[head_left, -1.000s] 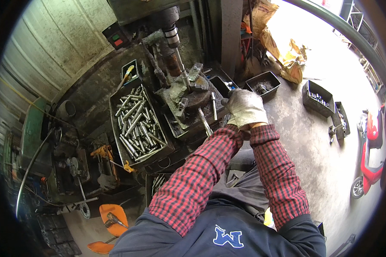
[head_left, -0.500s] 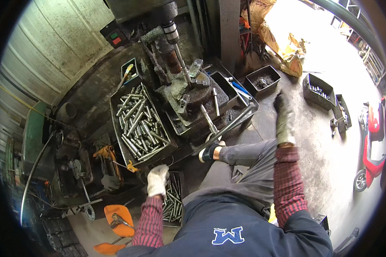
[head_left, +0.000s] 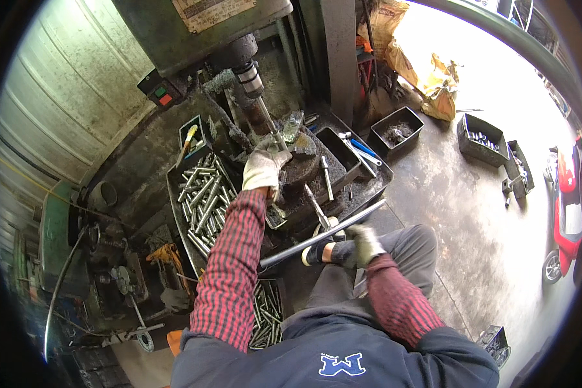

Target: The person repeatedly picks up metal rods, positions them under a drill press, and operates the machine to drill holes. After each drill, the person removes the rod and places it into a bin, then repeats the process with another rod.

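Note:
My left hand, in a whitish work glove, is at the fixture on the drill press table, close beside the drill bit. Its fingers look closed, but the glove hides what they grip. My right hand, gloved too, hovers above my thigh just below a long metal bar; its fingers are smeared by motion. The drill chuck holds the bit upright over the fixture. Left of my left forearm, a tray contains many short metal rods.
Another bin of rods sits below my left arm. A T-shaped tool and blue-handled tool lie right of the fixture. Black bins stand on the floor. A switch box is mounted at the left, and a red scooter stands far right.
My left hand has gone up from beside the lower rod bin to the fixture. My right hand has swung inward and down toward the metal bar. The view has shifted, showing more of the drill press head.

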A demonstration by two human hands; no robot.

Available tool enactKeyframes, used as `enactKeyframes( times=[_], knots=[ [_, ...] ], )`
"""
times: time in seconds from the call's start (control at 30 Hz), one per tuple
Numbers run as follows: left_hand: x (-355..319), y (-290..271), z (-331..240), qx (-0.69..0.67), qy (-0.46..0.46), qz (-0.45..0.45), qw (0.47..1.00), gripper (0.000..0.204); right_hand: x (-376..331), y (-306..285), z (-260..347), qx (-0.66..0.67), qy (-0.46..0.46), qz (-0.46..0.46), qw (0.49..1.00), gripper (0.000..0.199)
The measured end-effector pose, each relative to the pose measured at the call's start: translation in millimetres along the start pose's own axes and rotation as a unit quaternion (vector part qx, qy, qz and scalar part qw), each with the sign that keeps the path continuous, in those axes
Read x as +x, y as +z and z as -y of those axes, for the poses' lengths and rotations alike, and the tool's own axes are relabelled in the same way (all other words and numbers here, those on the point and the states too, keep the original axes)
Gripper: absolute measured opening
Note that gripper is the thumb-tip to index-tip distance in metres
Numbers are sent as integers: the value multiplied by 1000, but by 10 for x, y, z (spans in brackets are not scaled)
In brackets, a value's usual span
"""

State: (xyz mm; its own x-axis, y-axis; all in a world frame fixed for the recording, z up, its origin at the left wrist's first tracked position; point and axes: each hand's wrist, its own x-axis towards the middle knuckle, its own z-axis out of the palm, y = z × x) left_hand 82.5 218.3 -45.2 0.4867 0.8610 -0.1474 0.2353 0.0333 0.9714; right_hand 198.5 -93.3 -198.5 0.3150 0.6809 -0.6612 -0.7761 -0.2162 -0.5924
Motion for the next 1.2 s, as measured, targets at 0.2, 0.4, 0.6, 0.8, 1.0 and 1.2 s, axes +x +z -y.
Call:
enactKeyframes(
  times=[0.2,0.4,0.6,0.8,1.0,1.2],
  knots=[
    [661,-34,217,289,70,12,955,29,-1102,941,409,-497,-492,228,678,72],
    [781,-163,288,53,12,49,997,12,17,596,-487,-647,-120,85,748,73],
    [538,-389,-95,-37,-51,61,996,48,-588,364,285,-150,-307,73,937,83],
    [-78,-1229,-388,-127,75,-52,988,31,-1142,1463,395,-521,-548,258,601,73],
    [-2397,-2051,188,86,21,-198,976,34,-624,1271,-89,-710,-520,99,464,37],
    [-4053,-1927,1276,206,-276,-199,918,51,-636,1296,-72,-675,-507,150,515,41]
  ],
)
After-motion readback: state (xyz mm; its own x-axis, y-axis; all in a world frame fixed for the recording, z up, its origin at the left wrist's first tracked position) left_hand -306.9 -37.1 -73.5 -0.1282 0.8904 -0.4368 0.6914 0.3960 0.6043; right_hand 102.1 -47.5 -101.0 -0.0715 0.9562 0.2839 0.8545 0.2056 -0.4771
